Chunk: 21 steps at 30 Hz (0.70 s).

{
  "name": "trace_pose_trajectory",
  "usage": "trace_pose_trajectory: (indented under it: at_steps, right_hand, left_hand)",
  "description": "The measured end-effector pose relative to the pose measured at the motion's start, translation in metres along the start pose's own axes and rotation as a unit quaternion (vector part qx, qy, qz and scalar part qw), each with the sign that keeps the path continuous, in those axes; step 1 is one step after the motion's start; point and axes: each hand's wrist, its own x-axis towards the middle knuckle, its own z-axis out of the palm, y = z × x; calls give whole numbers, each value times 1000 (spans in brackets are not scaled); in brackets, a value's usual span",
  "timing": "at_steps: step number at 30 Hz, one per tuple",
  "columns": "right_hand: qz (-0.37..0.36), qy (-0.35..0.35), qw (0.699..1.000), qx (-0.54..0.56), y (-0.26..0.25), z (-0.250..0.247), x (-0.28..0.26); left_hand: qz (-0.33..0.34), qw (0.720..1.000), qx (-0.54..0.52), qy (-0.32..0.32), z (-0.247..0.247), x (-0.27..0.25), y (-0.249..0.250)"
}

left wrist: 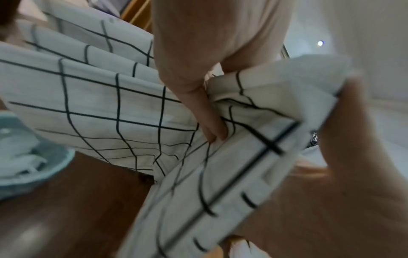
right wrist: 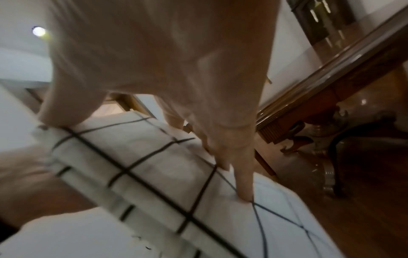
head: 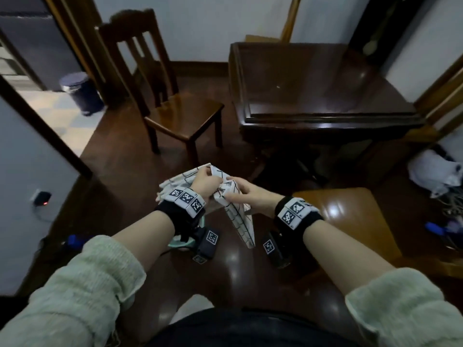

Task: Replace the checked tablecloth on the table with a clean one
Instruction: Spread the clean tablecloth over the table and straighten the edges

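A folded white tablecloth with thin black checks (head: 238, 219) hangs between my two hands in front of me, above the dark floor. My left hand (head: 211, 180) grips its bunched upper folds, and its fingers (left wrist: 213, 130) dig into a crease of the cloth (left wrist: 106, 104). My right hand (head: 233, 191) holds a folded edge, thumb (right wrist: 55, 117) on the fold and fingers (right wrist: 243, 192) on the face of the cloth (right wrist: 154, 174). One corner of the cloth dangles down. The dark wooden table (head: 313, 78) stands ahead on the right with a bare, glossy top.
A wooden chair (head: 180, 108) stands left of the table. A second wooden seat (head: 345, 216) is close on my right. A teal basin with white cloth (left wrist: 33, 157) sits below my left wrist. A dark bin (head: 80, 92) stands at the doorway, and a white heap (head: 436, 176) lies on the right.
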Motion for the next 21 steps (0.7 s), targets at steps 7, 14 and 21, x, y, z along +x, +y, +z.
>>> trace_pose_trajectory:
  at_steps: [7, 14, 21]
  right_hand:
    - [-82, 76, 990, 89, 3, -39, 19]
    - [-73, 144, 967, 197, -18, -89, 71]
    - [-29, 265, 881, 391, -41, -138, 119]
  left_hand:
    - [-91, 974, -127, -166, 32, 41, 27]
    - [-37, 953, -74, -293, 46, 107, 63]
    - [25, 922, 36, -384, 54, 177, 85]
